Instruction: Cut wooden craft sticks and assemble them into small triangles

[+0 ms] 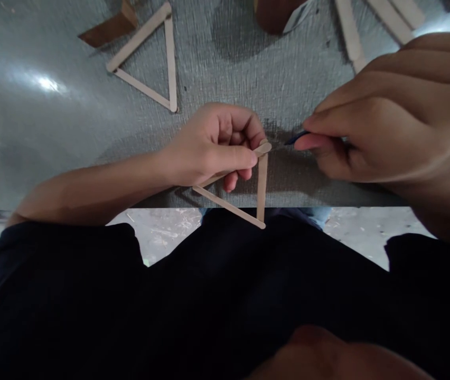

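Observation:
My left hand (217, 145) is closed, pinching one corner of a triangle of wooden craft sticks (249, 203) that hangs over the near edge of the grey table (50, 121). My right hand (391, 121) is closed around a thin dark blue tool (297, 138), maybe a pen, whose tip points at the pinched corner from the right, a short way off. Most of the tool is hidden inside the fingers.
A second stick triangle (151, 58) lies flat on the table at the back left, beside a brown piece of card (108, 29). Loose wooden sticks (371, 24) lie at the back right. A dark round object (276, 13) sits at the far edge. My dark clothing fills the foreground.

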